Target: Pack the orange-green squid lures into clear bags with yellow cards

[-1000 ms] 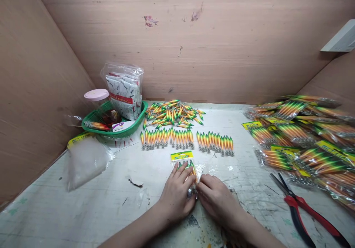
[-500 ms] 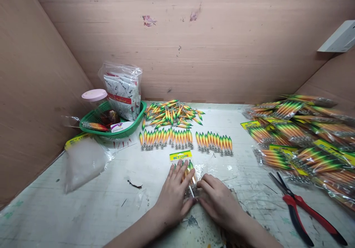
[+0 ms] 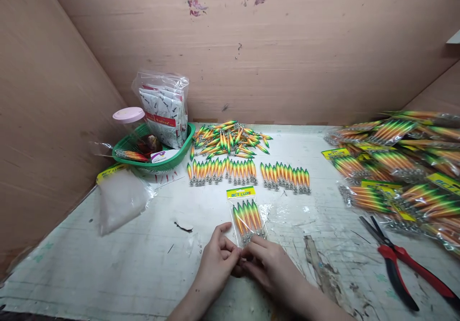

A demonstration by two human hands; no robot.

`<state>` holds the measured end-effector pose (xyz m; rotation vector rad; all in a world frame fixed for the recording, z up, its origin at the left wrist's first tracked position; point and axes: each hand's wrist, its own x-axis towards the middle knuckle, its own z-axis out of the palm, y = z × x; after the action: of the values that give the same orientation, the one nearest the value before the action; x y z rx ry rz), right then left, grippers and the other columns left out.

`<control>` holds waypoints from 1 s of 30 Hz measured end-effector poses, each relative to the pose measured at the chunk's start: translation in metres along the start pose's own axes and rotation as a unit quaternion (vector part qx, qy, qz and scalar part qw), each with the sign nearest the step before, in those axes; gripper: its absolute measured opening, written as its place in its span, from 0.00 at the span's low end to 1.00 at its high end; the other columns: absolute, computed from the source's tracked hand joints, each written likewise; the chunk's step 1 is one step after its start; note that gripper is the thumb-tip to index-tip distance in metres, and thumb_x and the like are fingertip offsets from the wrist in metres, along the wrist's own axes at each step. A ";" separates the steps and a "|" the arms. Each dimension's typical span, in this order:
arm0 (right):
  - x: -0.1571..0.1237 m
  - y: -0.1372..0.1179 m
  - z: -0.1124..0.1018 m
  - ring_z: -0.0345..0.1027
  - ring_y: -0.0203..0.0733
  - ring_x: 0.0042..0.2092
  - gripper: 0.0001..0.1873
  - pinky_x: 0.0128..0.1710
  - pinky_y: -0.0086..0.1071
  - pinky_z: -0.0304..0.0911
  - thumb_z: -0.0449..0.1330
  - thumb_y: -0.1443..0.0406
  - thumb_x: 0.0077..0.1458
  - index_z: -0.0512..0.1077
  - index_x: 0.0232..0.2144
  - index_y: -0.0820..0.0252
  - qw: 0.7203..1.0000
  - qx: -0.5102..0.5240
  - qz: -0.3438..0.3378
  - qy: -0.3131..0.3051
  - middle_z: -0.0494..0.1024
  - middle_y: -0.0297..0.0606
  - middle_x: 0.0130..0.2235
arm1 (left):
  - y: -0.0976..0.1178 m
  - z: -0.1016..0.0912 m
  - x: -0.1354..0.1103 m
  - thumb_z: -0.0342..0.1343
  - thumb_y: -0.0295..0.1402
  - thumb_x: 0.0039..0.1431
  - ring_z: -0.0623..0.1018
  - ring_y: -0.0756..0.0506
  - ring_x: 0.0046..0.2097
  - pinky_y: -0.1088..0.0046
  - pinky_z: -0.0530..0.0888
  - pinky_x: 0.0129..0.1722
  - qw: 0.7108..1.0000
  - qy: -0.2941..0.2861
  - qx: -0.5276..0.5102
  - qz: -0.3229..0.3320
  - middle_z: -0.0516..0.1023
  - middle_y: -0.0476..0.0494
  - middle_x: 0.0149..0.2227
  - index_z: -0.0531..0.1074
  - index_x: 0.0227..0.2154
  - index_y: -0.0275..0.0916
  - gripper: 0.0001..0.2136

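A clear packet of orange-green lures (image 3: 247, 215) with a yellow header card lies flat on the table in front of me. My left hand (image 3: 218, 259) and my right hand (image 3: 270, 266) meet at the packet's near end, fingers pinched together on its bottom edge. Beyond the packet, two neat rows of loose lures (image 3: 247, 172) lie side by side, with a loose heap of lures (image 3: 228, 139) behind them.
A green basket (image 3: 179, 155) at the left holds a pink-lidded jar (image 3: 130, 120) and a bag of white sachets (image 3: 163, 110). Empty clear bags (image 3: 120, 199) lie by it. Filled packets (image 3: 395, 167) pile up at the right, with red-handled pliers (image 3: 398, 258) near them. Wooden walls enclose the table.
My left hand has slid off the top of the packet toward me, uncovering the lures. Both hands now pinch its near end. The view has shifted slightly.
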<state>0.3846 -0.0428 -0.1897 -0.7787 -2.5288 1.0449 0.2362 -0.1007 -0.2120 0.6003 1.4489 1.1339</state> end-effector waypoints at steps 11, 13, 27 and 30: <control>0.002 -0.008 -0.016 0.60 0.34 0.33 0.03 0.32 0.26 0.56 0.52 0.70 0.55 0.63 0.29 0.63 0.995 0.053 0.016 -0.082 0.67 0.38 0.33 | 0.009 0.002 -0.010 0.56 0.38 0.44 0.72 0.49 0.22 0.75 0.70 0.22 1.000 0.011 0.012 0.013 0.65 0.56 0.23 0.50 0.51 0.34 0.32; -0.009 -0.004 -0.031 0.59 0.33 0.32 0.08 0.31 0.25 0.56 0.51 0.65 0.59 0.62 0.29 0.63 0.986 0.142 0.060 -0.063 0.66 0.36 0.31 | 0.015 0.005 -0.014 0.56 0.37 0.44 0.74 0.47 0.23 0.73 0.71 0.21 1.000 0.019 0.006 0.006 0.64 0.56 0.23 0.50 0.51 0.36 0.31; -0.061 0.057 -0.095 0.64 0.44 0.42 0.13 0.39 0.36 0.61 0.48 0.68 0.59 0.68 0.44 0.62 0.912 -0.310 0.006 0.267 0.70 0.45 0.40 | 0.008 -0.043 -0.024 0.37 0.35 0.66 0.72 0.48 0.35 0.72 0.71 0.37 0.904 0.011 0.317 0.287 0.69 0.42 0.35 0.64 0.51 0.40 0.17; -0.041 0.016 -0.063 0.63 0.40 0.41 0.09 0.36 0.31 0.62 0.51 0.71 0.59 0.66 0.43 0.63 0.934 -0.269 -0.109 0.209 0.69 0.45 0.39 | 0.012 -0.053 -0.020 0.40 0.35 0.65 0.72 0.49 0.33 0.74 0.71 0.34 0.898 -0.029 0.343 0.275 0.71 0.43 0.33 0.67 0.48 0.39 0.15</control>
<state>0.4523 -0.0220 -0.1605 -0.7288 -2.4488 0.0804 0.1879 -0.1291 -0.1979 1.6060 1.6732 0.9800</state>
